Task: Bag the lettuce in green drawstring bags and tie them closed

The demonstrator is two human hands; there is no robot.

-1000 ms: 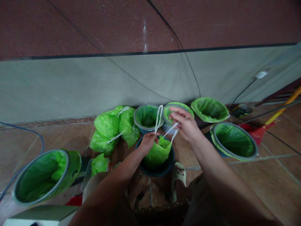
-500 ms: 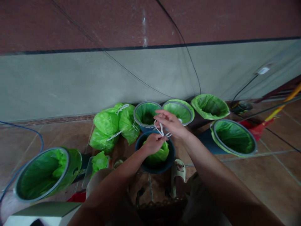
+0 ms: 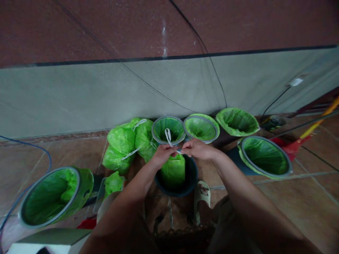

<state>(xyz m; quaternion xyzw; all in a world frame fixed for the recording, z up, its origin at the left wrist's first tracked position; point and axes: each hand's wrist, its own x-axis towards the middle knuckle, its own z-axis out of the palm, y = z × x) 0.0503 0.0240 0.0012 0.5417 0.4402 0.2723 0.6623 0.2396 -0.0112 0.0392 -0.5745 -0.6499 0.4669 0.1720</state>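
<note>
A green garbage bag (image 3: pixel 173 172) stands gathered inside a dark blue bin (image 3: pixel 192 178) between my feet. White drawstrings (image 3: pixel 167 134) come up from its top, with one loop sticking up above my fingers. My left hand (image 3: pixel 164 154) pinches the drawstring from the left, fingers closed. From the right, my right hand (image 3: pixel 198 149) pinches the other part of the drawstring, fingertips close to those of the left. The exact crossing of the strings between the fingers is too small to make out.
Tied green bags (image 3: pixel 122 143) lean by the wall at left. Bins lined with green bags stand around: one lined bin (image 3: pixel 169 120) behind my hands, another (image 3: pixel 287 164) at right, a large one (image 3: pixel 75 192) at left. A slipper (image 3: pixel 203 188) is beside the blue bin.
My right hand has come down and closed on the drawstring beside my left hand. The bag now hangs straighter below the strings, and a loop points upward.
</note>
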